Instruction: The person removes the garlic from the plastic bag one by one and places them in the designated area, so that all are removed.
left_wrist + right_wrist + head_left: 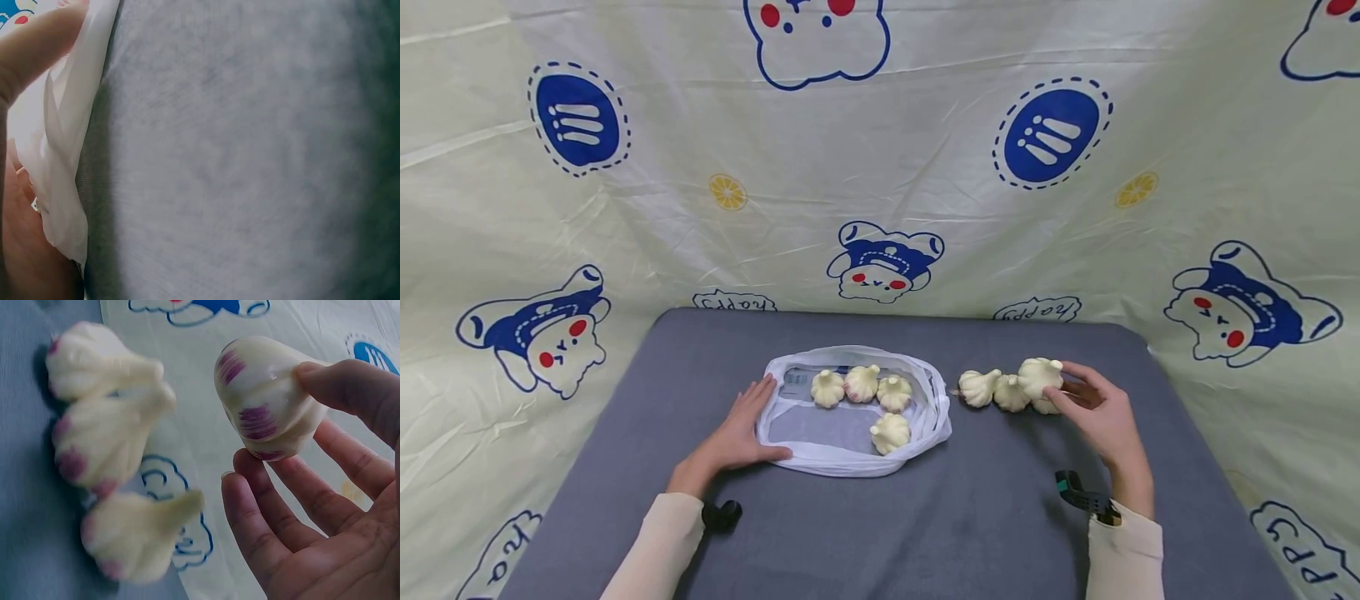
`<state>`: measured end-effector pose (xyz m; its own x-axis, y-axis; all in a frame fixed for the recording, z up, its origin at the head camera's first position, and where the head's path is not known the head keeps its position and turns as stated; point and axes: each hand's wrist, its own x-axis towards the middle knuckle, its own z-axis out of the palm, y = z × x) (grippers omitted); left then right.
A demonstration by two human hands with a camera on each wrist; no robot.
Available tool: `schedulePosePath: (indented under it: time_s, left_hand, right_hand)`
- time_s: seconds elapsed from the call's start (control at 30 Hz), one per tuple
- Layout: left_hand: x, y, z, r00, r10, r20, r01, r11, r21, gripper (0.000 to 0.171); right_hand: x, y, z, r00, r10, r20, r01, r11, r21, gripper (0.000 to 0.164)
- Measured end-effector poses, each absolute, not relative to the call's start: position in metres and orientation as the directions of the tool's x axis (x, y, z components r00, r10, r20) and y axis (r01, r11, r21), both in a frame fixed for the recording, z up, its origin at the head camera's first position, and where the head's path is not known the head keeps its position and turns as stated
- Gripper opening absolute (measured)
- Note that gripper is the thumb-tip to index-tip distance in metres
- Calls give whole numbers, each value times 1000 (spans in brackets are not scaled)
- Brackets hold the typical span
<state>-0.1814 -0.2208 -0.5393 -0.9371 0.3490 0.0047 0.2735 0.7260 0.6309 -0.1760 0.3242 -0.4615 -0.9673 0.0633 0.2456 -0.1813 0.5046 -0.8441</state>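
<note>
My right hand [1101, 408] pinches a garlic bulb [265, 403] between thumb and fingers, raised over a row of three more garlic bulbs [977, 387]. These lie close together on the grey table, right of a white plastic bag [850, 464]. Purple streaks mark the cream skin of the pinched bulb. The bag lies with its mouth spread wide and its rim bunched, and several garlic bulbs [827, 389] sit inside. Along the bag's left rim rests my left hand [741, 433], fingers spread and thumb [40, 50] straight over the plastic; part of its palm is behind the bag in the left wrist view.
A grey cloth [880, 533] covers the table. Behind and beside it hangs a pale sheet [925, 150] printed with blue cartoon figures. Dark camera mounts [722, 517] sit on both wrists, close above the tabletop.
</note>
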Motion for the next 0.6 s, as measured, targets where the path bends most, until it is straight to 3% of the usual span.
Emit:
schedulePosePath:
  time_s: [0.6]
  left_hand:
    - [-180, -217, -542, -936, 352, 1, 278, 739, 613, 119]
  right_hand:
    - [-169, 384, -479, -958, 253, 136, 10, 503, -864, 51]
